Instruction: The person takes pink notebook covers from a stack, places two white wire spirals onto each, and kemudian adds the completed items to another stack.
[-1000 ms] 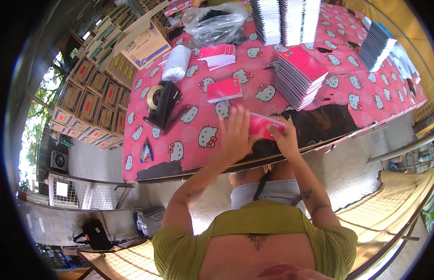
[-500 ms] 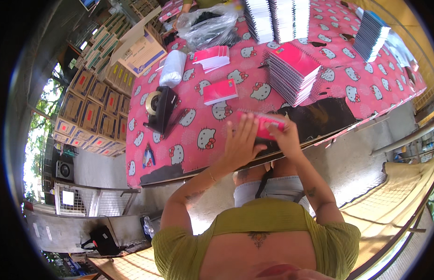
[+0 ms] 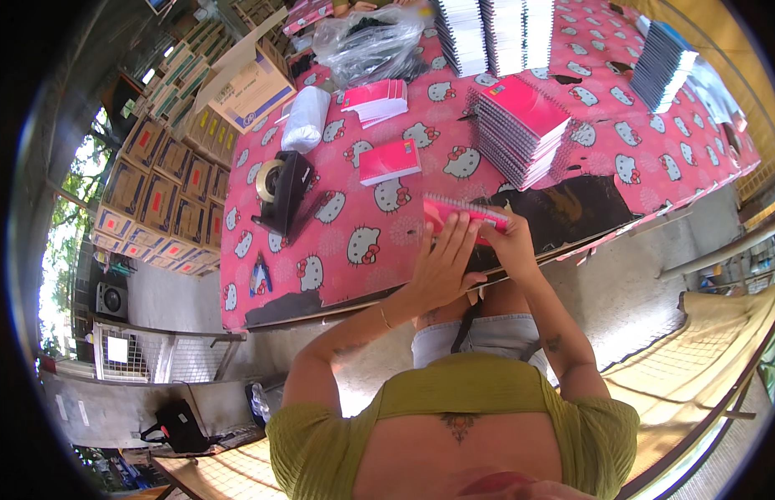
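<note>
A pink spiral notebook (image 3: 438, 211) lies at the table's near edge, its wire coil along the far side. My right hand (image 3: 510, 247) grips its right end, with the thumb on top of the cover. My left hand (image 3: 444, 262) rests across the cover with fingers stretched out, hiding much of it. Just beyond lies a small pink pad (image 3: 390, 162) with white page edges. To the right stands a stack of pink spiral notebooks (image 3: 525, 125), close to a dark bare patch on the tabletop.
A black tape dispenser (image 3: 289, 196) and blue-handled cutters (image 3: 261, 275) sit left. Further back are pink pads (image 3: 376, 100), a white plastic roll (image 3: 306, 119), a clear bag (image 3: 366, 50), tall spiral-bound stacks (image 3: 508, 37) and dark spiral books (image 3: 660, 67). Cartons (image 3: 158, 183) are piled left. Another person's hand shows far off.
My left hand has slid nearer to me on the cover, baring more of the notebook's far left part. My right hand keeps its hold with little movement.
</note>
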Action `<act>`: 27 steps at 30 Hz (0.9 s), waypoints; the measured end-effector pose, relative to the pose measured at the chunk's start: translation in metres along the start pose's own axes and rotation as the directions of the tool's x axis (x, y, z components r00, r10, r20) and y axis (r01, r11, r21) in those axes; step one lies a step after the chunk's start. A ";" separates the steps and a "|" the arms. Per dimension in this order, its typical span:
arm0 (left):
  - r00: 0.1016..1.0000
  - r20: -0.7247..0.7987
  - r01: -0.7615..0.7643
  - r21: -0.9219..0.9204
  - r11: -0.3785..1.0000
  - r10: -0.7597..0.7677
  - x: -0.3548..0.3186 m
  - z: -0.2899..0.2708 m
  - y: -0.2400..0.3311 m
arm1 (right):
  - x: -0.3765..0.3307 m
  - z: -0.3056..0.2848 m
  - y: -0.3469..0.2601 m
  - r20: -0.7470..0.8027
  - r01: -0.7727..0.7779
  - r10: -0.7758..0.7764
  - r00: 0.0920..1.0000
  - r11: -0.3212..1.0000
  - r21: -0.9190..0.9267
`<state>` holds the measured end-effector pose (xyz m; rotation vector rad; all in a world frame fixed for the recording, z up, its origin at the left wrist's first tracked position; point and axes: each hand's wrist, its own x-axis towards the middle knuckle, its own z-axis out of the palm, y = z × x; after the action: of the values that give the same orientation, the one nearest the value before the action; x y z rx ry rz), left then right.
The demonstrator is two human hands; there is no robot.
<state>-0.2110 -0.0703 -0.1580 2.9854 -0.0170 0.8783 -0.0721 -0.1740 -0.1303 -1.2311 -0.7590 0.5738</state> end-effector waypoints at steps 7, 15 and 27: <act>0.991 0.090 0.098 0.057 0.993 -0.103 0.029 -0.008 -0.007 | 0.012 -0.008 0.025 0.030 0.025 -0.021 0.999 0.988 -0.153; 0.989 0.120 0.079 0.032 0.996 -0.082 0.019 -0.001 -0.002 | 0.012 -0.015 0.054 0.075 0.060 -0.040 0.996 0.955 -0.289; 0.992 -0.028 0.121 -0.074 0.990 -0.123 0.054 -0.016 -0.025 | 0.011 -0.018 0.032 0.166 0.197 -0.143 0.976 0.905 -0.377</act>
<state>-0.1737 -0.0448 -0.1162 2.8700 0.1304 0.8926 -0.0507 -0.1693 -0.1620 -1.4847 -1.1247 0.3715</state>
